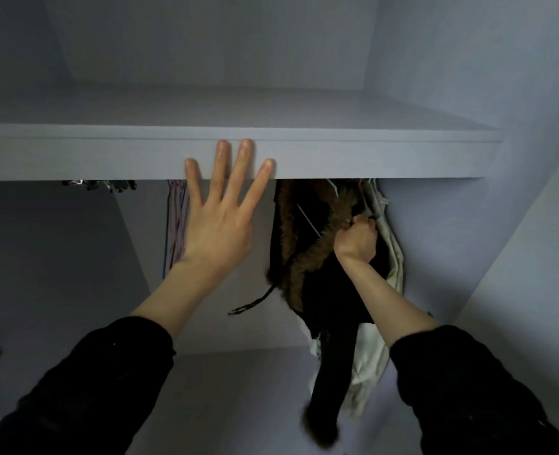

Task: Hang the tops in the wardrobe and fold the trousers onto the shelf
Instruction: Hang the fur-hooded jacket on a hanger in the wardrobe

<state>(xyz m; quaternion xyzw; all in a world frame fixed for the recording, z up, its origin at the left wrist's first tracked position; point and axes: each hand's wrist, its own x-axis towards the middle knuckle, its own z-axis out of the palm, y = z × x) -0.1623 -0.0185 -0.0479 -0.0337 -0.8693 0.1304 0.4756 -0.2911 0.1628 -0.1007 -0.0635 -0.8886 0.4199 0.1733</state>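
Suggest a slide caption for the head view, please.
Left hand flat against the shelf edge while right hand grips a fur-trimmed black coat.

Your left hand (217,221) lies flat on the pale wardrobe shelf's front edge (370,159), frame centre. Below it, right: black fur-trimmed coat (307,257), with the cream garment (393,257) behind. Striped cloth (176,218) hangs left of centre.

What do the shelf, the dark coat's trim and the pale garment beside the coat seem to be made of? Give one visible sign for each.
Shelf: probably painted or laminated board; smooth, matte, square edge.
Dark coat's trim: fur or faux fur; brown, shaggy pile.
Pale garment: likely woven cloth, perhaps cotton; soft creased folds.
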